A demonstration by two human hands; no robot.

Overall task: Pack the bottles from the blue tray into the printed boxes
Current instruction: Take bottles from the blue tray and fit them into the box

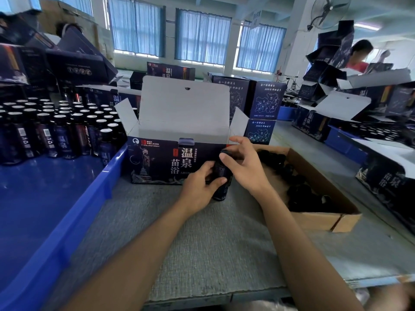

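**A:** Where's the bottle [220, 192] rn?

**B:** In both my hands, just in front of the open printed box [157, 162], by its right front corner. It's near upright, leaning a bit. The base is down at the grey mat [202, 243] on the table, can't tell if it's touching.

**A:** Grip?

**B:** My L hand [199, 189] wraps the body, thumb across the front, fingers curled round the back. My R hand [244, 167] is at the top end, thumb and fingertips closed narrow round the black cap [224, 151] there.

**A:** And the box?

**B:** It stands toward the table's far edge, abt midway across. Lid flap is up, side flaps out, white inside. I can't see down into it from here.

**A:** Rest of the stock?

**B:** That's in the blue tray [89, 212] along the table's left edge, just beside the box's left end. The other bottles [60, 131] stand packed upright at its far end, pale round tops showing.

**A:** Right side?

**B:** A low cardboard tray [318, 218] near the right edge, just beside my R wrist, w/ a heap of loose caps [298, 191] in it. More boxes [265, 99] are stacked at the far edge, some open on the next table over, and there's a person in red [359, 61] behind those
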